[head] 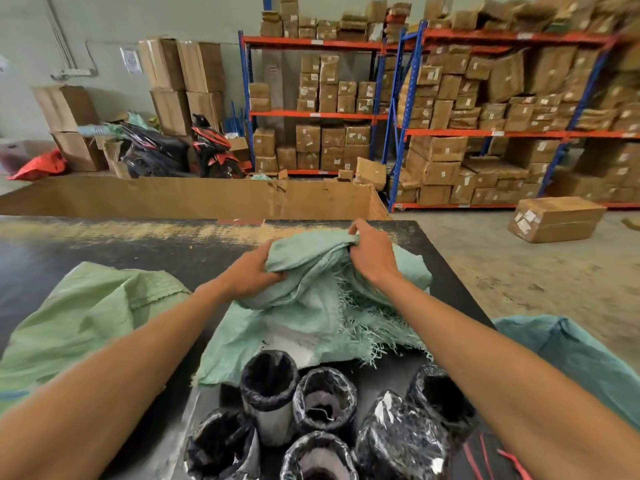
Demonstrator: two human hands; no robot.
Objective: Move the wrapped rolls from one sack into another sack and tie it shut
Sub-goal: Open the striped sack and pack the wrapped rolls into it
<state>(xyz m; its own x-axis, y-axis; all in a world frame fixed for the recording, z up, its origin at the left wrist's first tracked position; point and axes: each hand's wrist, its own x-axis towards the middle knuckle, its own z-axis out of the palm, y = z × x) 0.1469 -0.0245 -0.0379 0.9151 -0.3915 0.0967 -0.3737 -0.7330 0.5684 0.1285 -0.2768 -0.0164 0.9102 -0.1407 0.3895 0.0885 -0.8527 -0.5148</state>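
Head view: nearest me, wrapped rolls (311,410) are standing bunched on the table (104,244). Beyond them I'm bunching the frayed sack (311,299), left hand (252,271) and right hand (372,254) both clenching cloth, arms stretched forward. I should be finding its mouth before loading.

Even, soft indoor light, faint shadows, glare on the plastic-wrapped rolls (401,441), wide-angle bending and blur at edges
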